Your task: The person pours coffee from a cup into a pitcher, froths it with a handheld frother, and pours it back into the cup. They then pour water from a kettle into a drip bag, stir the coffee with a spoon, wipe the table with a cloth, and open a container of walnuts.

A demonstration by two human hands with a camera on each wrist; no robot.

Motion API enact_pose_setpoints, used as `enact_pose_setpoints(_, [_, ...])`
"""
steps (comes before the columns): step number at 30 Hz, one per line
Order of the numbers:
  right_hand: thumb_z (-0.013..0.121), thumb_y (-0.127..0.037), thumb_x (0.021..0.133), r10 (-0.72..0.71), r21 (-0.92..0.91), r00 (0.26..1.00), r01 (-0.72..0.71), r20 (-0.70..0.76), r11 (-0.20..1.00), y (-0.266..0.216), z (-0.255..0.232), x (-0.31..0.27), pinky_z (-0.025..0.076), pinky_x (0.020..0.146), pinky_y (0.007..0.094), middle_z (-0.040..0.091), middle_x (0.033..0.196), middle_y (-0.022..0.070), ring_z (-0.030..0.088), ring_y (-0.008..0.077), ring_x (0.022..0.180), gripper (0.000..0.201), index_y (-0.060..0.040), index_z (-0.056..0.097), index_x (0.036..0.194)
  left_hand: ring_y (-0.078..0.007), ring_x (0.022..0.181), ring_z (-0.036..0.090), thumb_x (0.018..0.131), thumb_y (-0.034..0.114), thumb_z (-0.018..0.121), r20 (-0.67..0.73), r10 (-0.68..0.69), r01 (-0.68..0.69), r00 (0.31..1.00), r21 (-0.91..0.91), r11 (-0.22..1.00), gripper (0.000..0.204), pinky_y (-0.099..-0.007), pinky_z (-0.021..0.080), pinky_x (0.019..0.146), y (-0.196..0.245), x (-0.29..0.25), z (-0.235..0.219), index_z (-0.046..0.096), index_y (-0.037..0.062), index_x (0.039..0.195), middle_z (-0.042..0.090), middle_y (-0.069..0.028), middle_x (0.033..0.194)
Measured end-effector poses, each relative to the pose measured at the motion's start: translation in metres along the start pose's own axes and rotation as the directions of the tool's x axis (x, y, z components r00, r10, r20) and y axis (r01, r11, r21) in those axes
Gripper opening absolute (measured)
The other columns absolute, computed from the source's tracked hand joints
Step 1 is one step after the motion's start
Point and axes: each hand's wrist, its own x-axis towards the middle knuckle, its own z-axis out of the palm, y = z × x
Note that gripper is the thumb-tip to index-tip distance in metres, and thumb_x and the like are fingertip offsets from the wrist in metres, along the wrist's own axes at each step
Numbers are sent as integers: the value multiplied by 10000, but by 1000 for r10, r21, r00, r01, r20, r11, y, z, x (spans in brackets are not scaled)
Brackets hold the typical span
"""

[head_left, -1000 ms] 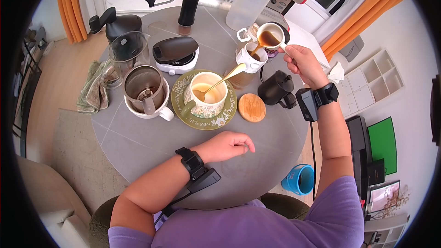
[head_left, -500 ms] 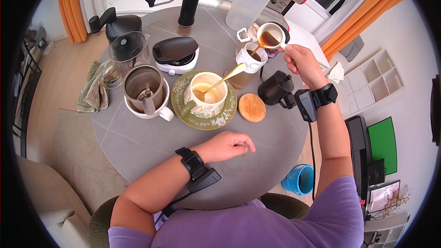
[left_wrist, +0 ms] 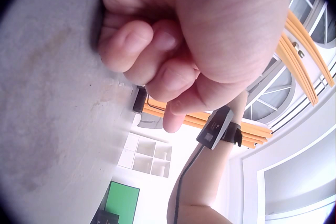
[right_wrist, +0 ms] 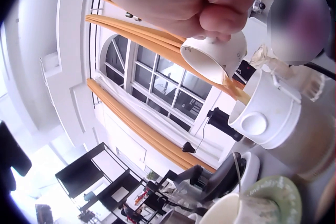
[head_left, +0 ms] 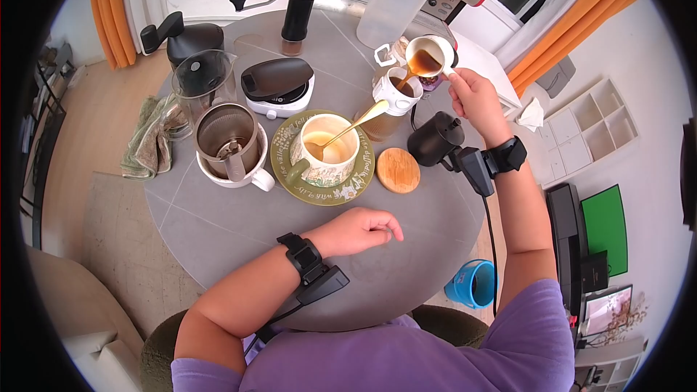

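My right hand (head_left: 479,105) grips the handle of a small white cup (head_left: 433,45), held tilted at the table's far right. Brown liquid (right_wrist: 237,90) runs from its lip into a white cup-like vessel (right_wrist: 274,111) with a handle. That vessel sits on a clear glass container (head_left: 382,128) partly hidden behind it. My left hand (head_left: 356,231) rests on the grey table (head_left: 239,247) near the front, its fingers loosely curled around nothing. Closest ahead of it stand a patterned mug (head_left: 330,173) with a gold spoon (head_left: 367,117), on a green saucer (head_left: 282,170), and a round wooden lid (head_left: 398,170).
A black pitcher (head_left: 434,144) stands below my right forearm's reach. Leftward are a metal filter (head_left: 229,131) in a white cup (head_left: 261,178), a black-and-white scale (head_left: 283,105) and a glass jug (head_left: 218,72). A hand grinder (head_left: 298,18) and a plastic pitcher (head_left: 392,11) stand behind.
The right wrist and forearm have shifted slightly left and the cup tips a little further, with liquid still running. My left hand stays where it was.
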Motion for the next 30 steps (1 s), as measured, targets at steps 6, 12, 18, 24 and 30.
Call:
enact_pose_setpoints(6, [521, -166, 847, -295, -371, 948, 233, -117, 899, -3, 10, -9, 433, 488, 325, 559, 620, 118, 541, 227, 494, 176, -1, 571, 881, -46, 733, 470, 835, 75, 493, -4, 9, -9, 1000, -7, 1000, 167, -216, 396, 698, 0, 0, 0, 591, 74, 971, 579, 31, 836])
enact_pose_setpoints(12, [555, -145, 816, -571, -668, 817, 381, -81, 639, 1, 16, -14, 462, 580, 422, 589, 729, 199, 566, 371, 651, 196, -7, 538, 954, -35, 710, 452, 839, 72, 491, 3, 14, -14, 1000, -34, 999, 163, -205, 387, 675, 1, -1, 0, 591, 72, 969, 560, 41, 805])
enact_pose_setpoints(18, [562, -137, 809, -592, -693, 802, 385, -75, 610, 3, 17, -17, 465, 582, 422, 590, 747, 195, 568, 367, 653, 206, -9, 527, 966, -33, 712, 448, 845, 76, 491, 1, 6, -6, 1000, -32, 999, 158, -205, 386, 675, 0, 0, 0, 590, 69, 968, 550, 45, 799])
enact_pose_setpoints(24, [555, -138, 814, -597, -657, 798, 409, -79, 633, 4, 16, -20, 459, 589, 425, 594, 790, 195, 568, 369, 674, 205, -14, 526, 975, -33, 720, 451, 845, 76, 491, 5, 10, -10, 1000, -28, 1000, 159, -206, 388, 682, -1, 1, 0, 590, 69, 970, 549, 44, 802])
enact_pose_setpoints(30, [546, -139, 822, -517, -611, 851, 360, -94, 704, 6, 15, -23, 459, 611, 430, 591, 816, 207, 562, 379, 699, 205, -18, 541, 987, -38, 730, 460, 841, 73, 492, -1, 16, -16, 1000, -24, 1000, 163, -207, 392, 693, -1, 0, -1, 589, 70, 972, 563, 38, 827])
